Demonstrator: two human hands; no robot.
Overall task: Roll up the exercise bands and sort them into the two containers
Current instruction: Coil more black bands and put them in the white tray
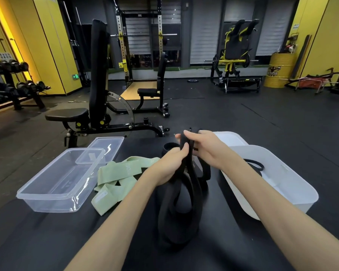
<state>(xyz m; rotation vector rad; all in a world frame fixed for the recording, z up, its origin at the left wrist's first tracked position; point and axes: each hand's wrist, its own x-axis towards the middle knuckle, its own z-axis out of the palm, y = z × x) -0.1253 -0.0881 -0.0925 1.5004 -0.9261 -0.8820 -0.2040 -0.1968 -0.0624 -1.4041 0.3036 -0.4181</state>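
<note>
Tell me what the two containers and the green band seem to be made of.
Left container: clear glossy plastic, see-through with bright glints on its walls. Right container: white plastic, matte, faintly translucent by its look. Green band: likely woven elastic fabric, matte, with soft creases and printed numerals; rubber cannot be ruled out.

Fingers [193, 137] hide part of the black band [179, 208].

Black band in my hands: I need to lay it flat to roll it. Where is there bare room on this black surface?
The black surface is bare along the near edge, in front of the clear container and the green bands. The middle is crowded: the green bands, the hanging black band and the white bin sit close together.
</note>
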